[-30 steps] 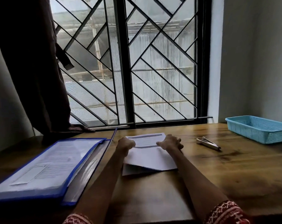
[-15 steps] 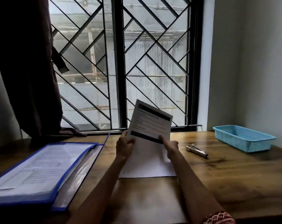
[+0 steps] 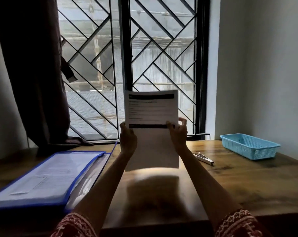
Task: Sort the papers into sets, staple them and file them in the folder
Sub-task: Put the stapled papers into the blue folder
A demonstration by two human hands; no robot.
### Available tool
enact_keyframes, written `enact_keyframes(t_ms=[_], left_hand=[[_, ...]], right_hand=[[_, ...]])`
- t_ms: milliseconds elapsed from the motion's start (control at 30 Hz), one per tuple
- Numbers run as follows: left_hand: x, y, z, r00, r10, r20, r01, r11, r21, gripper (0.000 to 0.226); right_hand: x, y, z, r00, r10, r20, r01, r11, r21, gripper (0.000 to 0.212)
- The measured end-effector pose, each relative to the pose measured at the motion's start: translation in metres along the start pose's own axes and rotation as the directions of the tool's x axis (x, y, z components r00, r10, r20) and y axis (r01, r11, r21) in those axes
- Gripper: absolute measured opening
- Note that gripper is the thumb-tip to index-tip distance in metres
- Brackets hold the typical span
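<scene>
Both hands' grip holds the papers (image 3: pixel 151 134) upright above the table (image 3: pixel 239 182).

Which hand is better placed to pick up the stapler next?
The right hand, probably. The stapler lies on the table just right of the right forearm, while the left hand sits nearer the folder and could keep holding the papers.

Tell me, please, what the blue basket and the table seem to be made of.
The blue basket looks like moulded plastic: uniform light blue with a fine woven lattice in its walls. The table looks like wood or a wood-look laminate: brown grain streaks under a smooth, slightly glossy finish that reflects the window light.
</scene>
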State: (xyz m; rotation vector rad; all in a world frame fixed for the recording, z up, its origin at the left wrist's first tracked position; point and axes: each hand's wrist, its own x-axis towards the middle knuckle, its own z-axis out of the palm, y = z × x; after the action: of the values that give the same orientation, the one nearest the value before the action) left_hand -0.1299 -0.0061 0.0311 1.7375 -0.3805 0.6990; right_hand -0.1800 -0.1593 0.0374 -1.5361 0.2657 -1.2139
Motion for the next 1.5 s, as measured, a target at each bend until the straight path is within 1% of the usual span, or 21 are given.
enact_keyframes(t_ms=[100,233,333,467,533,600,667,767,833,933,1000,1100,1167,1233,1267,1300,1333,1400,1433,1467,1500], left_hand=[[-0.015,-0.012,-0.001,0.999,-0.037,-0.012,0.036,0.998,-0.044,0.036],[-0.033,-0.03,0.003,0.999,-0.045,0.017,0.046,0.997,-0.06,0.039],[-0.034,-0.031,0.005,1.0,0.009,-0.012,-0.01,0.999,-0.047,0.04],[-0.031,-0.028,0.006,0.994,0.071,-0.085,-0.078,0.994,-0.076,0.038],[-0.036,-0.038,0.007,1.0,0.018,-0.023,-0.019,0.998,-0.063,0.038],[-0.048,-0.048,0.007,0.991,-0.085,0.104,0.086,0.996,-0.004,0.04],[-0.056,-0.05,0.003,0.975,-0.12,0.185,0.111,0.992,0.061,0.042],[-0.05,-0.031,0.0,0.987,-0.039,0.154,0.032,0.998,0.051,0.051],[-0.037,-0.013,-0.007,0.992,0.02,0.125,-0.025,0.999,0.038,0.055],[-0.01,0.015,-0.029,0.992,0.06,0.114,-0.069,0.995,0.075,0.056],[0.013,0.024,-0.052,0.992,0.071,0.101,-0.08,0.993,0.089,0.053],[0.04,0.022,-0.089,0.997,0.004,0.083,-0.005,1.0,0.016,0.054],[0.056,0.011,-0.114,0.995,-0.095,0.043,0.099,0.992,-0.085,0.04],[0.067,-0.008,-0.146,0.969,-0.247,0.032,0.244,0.918,-0.314,0.034],[0.069,-0.021,-0.162,0.952,-0.303,0.031,0.292,0.877,-0.382,0.034],[0.072,-0.04,-0.179,0.938,-0.346,0.009,0.322,0.861,-0.394,0.034],[0.071,-0.058,-0.194,0.929,-0.368,-0.025,0.339,0.879,-0.336,0.033],[0.065,-0.098,-0.22,0.934,-0.355,-0.041,0.348,0.93,-0.114,0.02],[0.056,-0.112,-0.229,0.933,-0.36,0.003,0.359,0.933,0.025,0.01],[0.049,-0.125,-0.239,0.921,-0.387,0.056,0.375,0.914,0.153,0.009],[0.043,-0.138,-0.244,0.91,-0.4,0.111,0.359,0.892,0.276,0.013]], right_hand=[[-0.014,0.025,-0.008,0.997,0.06,0.044,-0.058,0.998,-0.037,0.048],[-0.026,0.044,-0.016,0.985,0.141,0.097,-0.138,0.989,-0.045,0.038],[-0.026,0.039,-0.017,0.983,0.119,0.138,-0.109,0.991,-0.082,0.025],[-0.023,0.03,-0.016,0.992,0.071,0.103,-0.064,0.995,-0.073,0.021],[-0.027,0.035,-0.017,0.989,0.099,0.107,-0.089,0.992,-0.092,0.023],[-0.033,0.044,-0.018,0.983,0.133,0.122,-0.121,0.987,-0.107,0.03],[-0.035,0.045,-0.017,0.985,0.138,0.101,-0.123,0.983,-0.139,0.033],[-0.026,0.03,-0.014,0.995,0.065,0.08,-0.05,0.985,-0.168,0.027],[-0.018,0.014,-0.009,0.997,0.044,0.071,-0.035,0.992,-0.124,0.032],[-0.006,-0.008,0.001,0.999,0.031,0.025,-0.029,0.998,-0.064,0.025],[-0.005,-0.018,0.013,0.999,0.018,0.041,-0.017,0.999,-0.031,0.024],[-0.016,-0.029,0.038,0.991,0.0,0.136,-0.011,0.997,0.079,0.021],[-0.029,-0.036,0.059,0.983,-0.015,0.183,-0.01,0.991,0.135,0.02],[-0.045,-0.043,0.083,0.981,-0.004,0.194,-0.038,0.977,0.211,0.021],[-0.053,-0.048,0.095,0.98,0.02,0.199,-0.073,0.962,0.262,0.021],[-0.062,-0.053,0.11,0.975,0.059,0.216,-0.128,0.938,0.323,0.021],[-0.071,-0.059,0.123,0.965,0.102,0.24,-0.193,0.899,0.393,0.023],[-0.09,-0.071,0.151,0.933,0.188,0.305,-0.33,0.785,0.525,0.025],[-0.1,-0.077,0.163,0.911,0.227,0.344,-0.394,0.722,0.568,0.025],[-0.113,-0.083,0.176,0.884,0.259,0.389,-0.454,0.67,0.588,0.025],[-0.124,-0.087,0.186,0.863,0.284,0.419,-0.496,0.632,0.595,0.023]])
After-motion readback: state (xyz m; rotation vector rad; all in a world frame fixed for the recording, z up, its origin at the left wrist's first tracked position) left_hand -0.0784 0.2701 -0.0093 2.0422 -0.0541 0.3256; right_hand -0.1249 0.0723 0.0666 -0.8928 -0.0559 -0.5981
